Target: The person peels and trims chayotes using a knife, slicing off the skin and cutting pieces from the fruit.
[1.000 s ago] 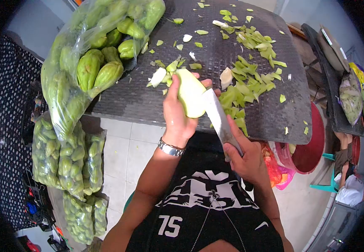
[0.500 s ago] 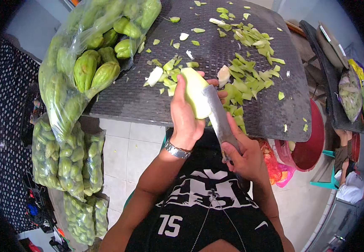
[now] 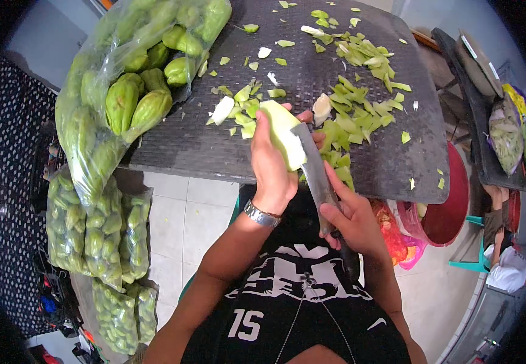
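My left hand (image 3: 271, 173) is closed around a peeled, pale green chayote (image 3: 282, 134) over the near edge of the table. A knife (image 3: 316, 170) with a broad metal blade lies against the chayote's right side. Its lower end is gripped in my right hand (image 3: 355, 219), whose fingers hide most of the handle. Green peelings (image 3: 351, 115) are heaped just beyond the blade. A whitish cut piece (image 3: 322, 109) lies beside them, and another pale piece (image 3: 222, 110) is left of the chayote.
An open plastic bag of unpeeled chayotes (image 3: 122, 103) covers the left of the dark woven table (image 3: 178, 145). Several filled bags (image 3: 102, 230) stand on the floor below. A red tub (image 3: 448, 212) is under the right corner. Another person's arm (image 3: 495, 221) shows at far right.
The knife blade has turned slightly and now shows a narrower face. My left hand and the chayote have shifted a little to the right.
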Available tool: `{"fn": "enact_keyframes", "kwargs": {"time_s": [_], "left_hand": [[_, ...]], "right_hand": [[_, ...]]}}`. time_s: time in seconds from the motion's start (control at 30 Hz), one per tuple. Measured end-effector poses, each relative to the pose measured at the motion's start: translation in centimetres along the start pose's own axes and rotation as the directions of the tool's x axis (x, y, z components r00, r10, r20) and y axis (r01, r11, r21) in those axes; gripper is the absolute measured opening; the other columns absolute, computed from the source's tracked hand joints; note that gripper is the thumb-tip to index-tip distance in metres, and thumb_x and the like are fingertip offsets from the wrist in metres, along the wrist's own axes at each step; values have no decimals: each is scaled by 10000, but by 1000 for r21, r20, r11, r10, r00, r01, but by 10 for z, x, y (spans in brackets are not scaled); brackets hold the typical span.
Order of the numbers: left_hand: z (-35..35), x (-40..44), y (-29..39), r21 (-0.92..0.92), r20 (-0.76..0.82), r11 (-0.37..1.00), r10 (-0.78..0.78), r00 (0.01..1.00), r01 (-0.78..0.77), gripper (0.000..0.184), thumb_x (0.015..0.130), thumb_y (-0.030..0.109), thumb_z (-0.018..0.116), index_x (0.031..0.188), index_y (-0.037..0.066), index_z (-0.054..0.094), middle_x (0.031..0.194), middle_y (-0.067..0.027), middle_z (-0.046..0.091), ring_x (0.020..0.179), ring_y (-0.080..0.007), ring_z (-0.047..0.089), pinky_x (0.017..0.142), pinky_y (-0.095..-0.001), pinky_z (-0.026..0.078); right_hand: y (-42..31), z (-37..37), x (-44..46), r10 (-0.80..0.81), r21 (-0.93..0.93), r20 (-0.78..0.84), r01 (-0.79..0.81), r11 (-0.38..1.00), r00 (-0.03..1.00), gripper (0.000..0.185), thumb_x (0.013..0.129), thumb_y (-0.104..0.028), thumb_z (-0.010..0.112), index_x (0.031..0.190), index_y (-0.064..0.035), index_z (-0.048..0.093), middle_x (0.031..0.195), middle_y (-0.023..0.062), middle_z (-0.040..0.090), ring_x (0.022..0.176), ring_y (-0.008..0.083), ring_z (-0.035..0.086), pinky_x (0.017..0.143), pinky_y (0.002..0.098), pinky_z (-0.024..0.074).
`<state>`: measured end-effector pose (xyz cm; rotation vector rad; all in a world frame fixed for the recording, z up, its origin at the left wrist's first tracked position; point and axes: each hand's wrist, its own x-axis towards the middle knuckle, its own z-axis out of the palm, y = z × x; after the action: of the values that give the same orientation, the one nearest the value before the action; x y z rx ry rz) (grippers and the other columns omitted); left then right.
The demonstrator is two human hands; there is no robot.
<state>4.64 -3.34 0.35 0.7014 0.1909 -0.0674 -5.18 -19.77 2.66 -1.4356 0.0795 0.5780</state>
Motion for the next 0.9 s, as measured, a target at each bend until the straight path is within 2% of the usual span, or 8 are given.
{"fn": "enact_keyframes", "kwargs": {"time_s": [0.23,0.33,0.43,0.5,0.57,0.67,0.77,0.9], "left_hand": [[-8,4,13,-64,20,993,-95,995,96,561,1095,539,302,1337,76,507,1314,-259,619,1088,-406,681,981,-536,528],[-12,6,22,-160,-1,981,-111,994,109,578,1091,532,320,1293,48,561,1280,-237,654,1139,-343,664,958,-505,521],[-13,7,26,-242,-11,964,-115,993,109,574,1082,538,345,1276,49,577,1255,-220,665,1148,-330,653,954,-497,509],[-16,8,27,-308,43,940,-141,989,147,563,1075,549,363,1268,64,576,1232,-206,663,1140,-341,646,950,-504,504],[-25,10,26,-376,159,895,-192,968,239,551,1069,563,380,1255,84,576,1201,-191,660,1132,-355,638,939,-514,503],[-36,15,18,-469,259,848,-135,956,246,538,1060,549,437,1283,78,571,1271,-204,628,1184,-441,589,1077,-604,441],[-27,11,23,-432,154,881,-138,978,192,551,1050,575,448,1249,79,583,1228,-206,643,1182,-449,595,1085,-612,434],[-24,10,26,-459,183,870,-107,977,181,563,1039,593,466,1227,78,595,1181,-205,663,1157,-453,617,1082,-621,438]], "right_hand": [[-3,-21,-1,-11,281,221,-53,958,975,706,1032,-77,587,1647,-99,242,791,79,658,527,108,569,446,244,439],[-5,-18,-2,-14,112,120,0,994,993,713,1030,-84,585,1645,-82,223,896,106,676,571,128,605,482,253,477],[-21,-7,-13,-46,144,50,39,989,998,656,1008,-68,600,1609,-72,337,964,107,667,671,141,637,564,291,523],[-20,-4,-14,-223,-266,42,226,937,974,598,995,-57,601,1566,-78,427,1001,125,656,759,175,657,639,326,538],[-19,6,-9,-495,-640,78,424,641,865,505,982,-115,637,1483,-143,573,978,149,626,903,267,667,768,397,542],[-19,22,-10,-399,-830,-23,205,519,917,506,991,-214,657,1489,-231,571,929,156,595,849,320,650,751,425,542],[-12,21,-6,-492,-905,11,218,366,871,499,989,-282,667,1480,-285,577,875,144,555,749,315,627,696,430,539],[-16,18,-10,-407,-860,6,212,464,913,502,991,-286,669,1483,-293,572,848,142,526,695,303,606,651,417,526]]}}
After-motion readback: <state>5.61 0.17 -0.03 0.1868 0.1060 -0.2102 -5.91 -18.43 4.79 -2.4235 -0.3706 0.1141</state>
